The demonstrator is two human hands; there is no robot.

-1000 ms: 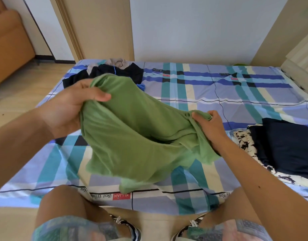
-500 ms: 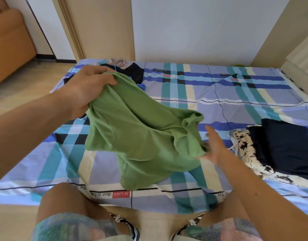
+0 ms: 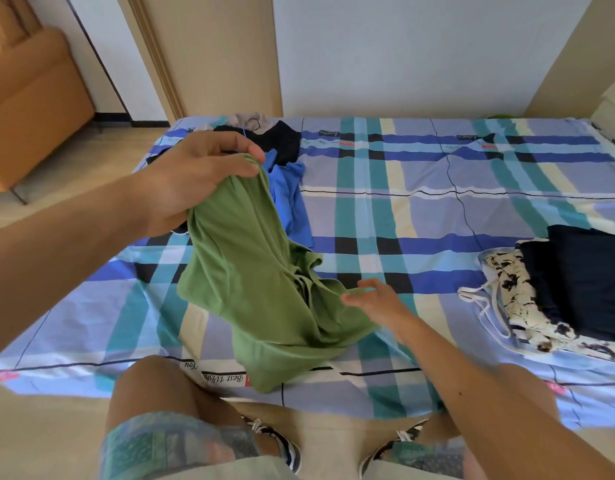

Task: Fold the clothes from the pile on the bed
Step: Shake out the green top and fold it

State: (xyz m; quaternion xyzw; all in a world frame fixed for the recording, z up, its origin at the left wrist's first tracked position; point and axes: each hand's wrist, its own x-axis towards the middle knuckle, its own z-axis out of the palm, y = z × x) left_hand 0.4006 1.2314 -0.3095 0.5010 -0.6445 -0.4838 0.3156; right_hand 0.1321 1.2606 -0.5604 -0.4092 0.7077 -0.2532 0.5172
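Left hand (image 3: 195,178) is clamped round one end of the green shirt (image 3: 264,289), which is held up with its lower part draped on the plaid bed sheet (image 3: 420,209). Right hand (image 3: 379,303) is spread, fingers straight, just beside the folds. The unfolded pile (image 3: 275,147) is seen behind.

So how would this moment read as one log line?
item: green garment, not yet folded | left hand: grips its top, raised | right hand: open, by its lower folds | pile: far-left on bed | folded stack: right side
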